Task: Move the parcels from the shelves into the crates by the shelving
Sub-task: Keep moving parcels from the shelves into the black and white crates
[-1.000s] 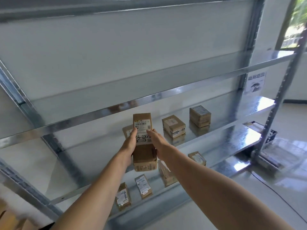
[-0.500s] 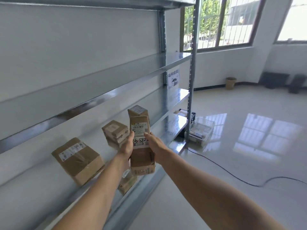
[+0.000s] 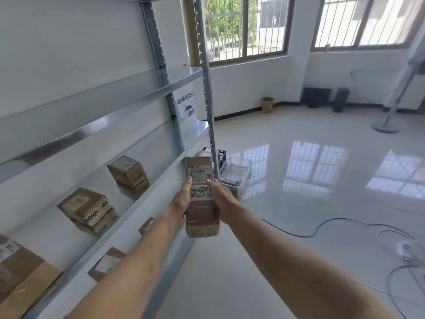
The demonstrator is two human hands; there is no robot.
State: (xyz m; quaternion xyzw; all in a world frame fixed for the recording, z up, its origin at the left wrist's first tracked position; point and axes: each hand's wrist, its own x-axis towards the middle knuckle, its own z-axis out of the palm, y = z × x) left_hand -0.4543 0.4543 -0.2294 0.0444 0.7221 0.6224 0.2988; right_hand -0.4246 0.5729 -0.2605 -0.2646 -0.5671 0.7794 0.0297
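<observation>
A long brown cardboard parcel with a barcode label and handwritten digits is held out in front of me, off the shelf, over the floor. My left hand grips its left side and my right hand grips its right side. Beyond it, at the foot of the shelving's end post, stand a clear wire crate and a black crate. More brown parcels lie on the middle shelf, among them a near-left parcel and a farther parcel.
The metal shelving runs along the left wall. Smaller parcels lie on the lower shelf. A black cable and white cords cross the glossy floor at right. A stand base, a bin and black boxes stand by the far wall.
My view has swung right, from facing the shelves toward the shelving's end and the crates. Both hands keep the same hold on the parcel, which has come away from the shelf.
</observation>
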